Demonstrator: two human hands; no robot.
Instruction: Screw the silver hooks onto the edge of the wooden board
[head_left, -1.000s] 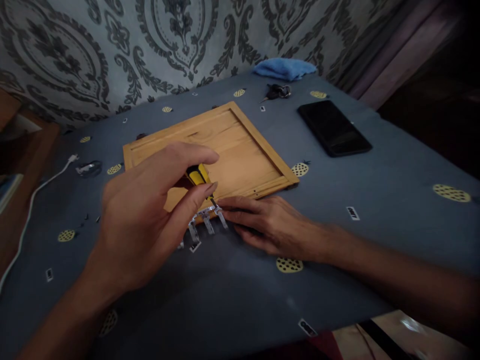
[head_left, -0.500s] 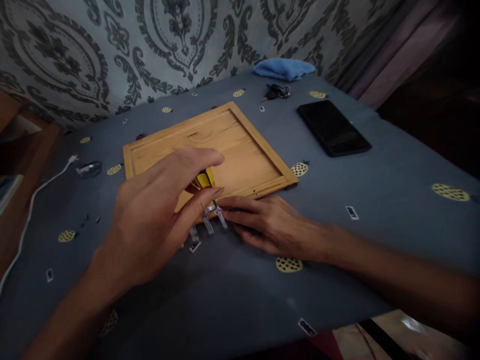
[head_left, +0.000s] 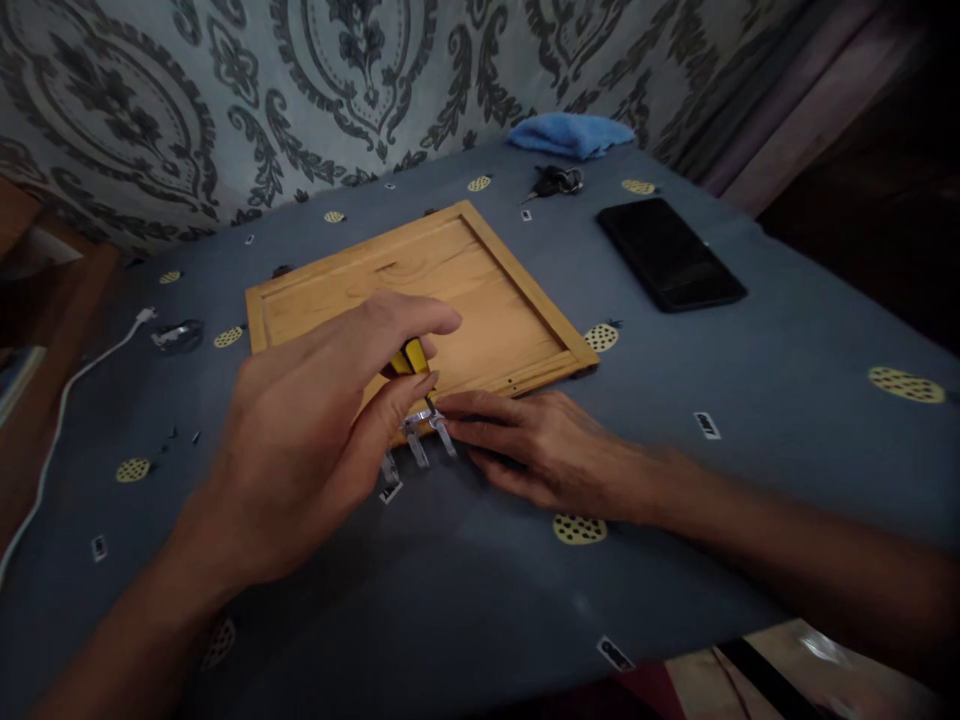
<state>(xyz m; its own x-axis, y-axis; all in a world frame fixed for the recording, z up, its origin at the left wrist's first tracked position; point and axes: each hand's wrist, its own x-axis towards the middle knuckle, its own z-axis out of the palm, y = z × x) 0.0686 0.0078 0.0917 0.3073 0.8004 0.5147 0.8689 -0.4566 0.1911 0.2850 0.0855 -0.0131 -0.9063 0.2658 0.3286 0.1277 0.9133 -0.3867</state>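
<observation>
My left hand [head_left: 315, 420] is closed around a screwdriver [head_left: 412, 358] with a yellow and black handle, its shaft pointing down at the near edge of a framed wooden board [head_left: 480, 290]. At that edge sits a clear or silvery hook rack [head_left: 417, 445], with several prongs hanging over toward me. The screwdriver's tip meets the rack near its right end. From the right, my right hand [head_left: 532, 445] pinches that end with its fingertips, beside the tip. My left hand hides the rack's left part, and any screw under the tip is too small to make out.
A black phone [head_left: 670, 255], keys [head_left: 556, 183] and a blue cloth [head_left: 570, 134] lie beyond the board on the patterned tablecloth [head_left: 465, 600]. On the left are a white cable [head_left: 56, 430], a small clear packet [head_left: 177, 335] and several tiny screws [head_left: 196, 437].
The left hand's fingers and thumb have shifted slightly around the screwdriver handle, which appears a little turned. The right hand and the board keep their places.
</observation>
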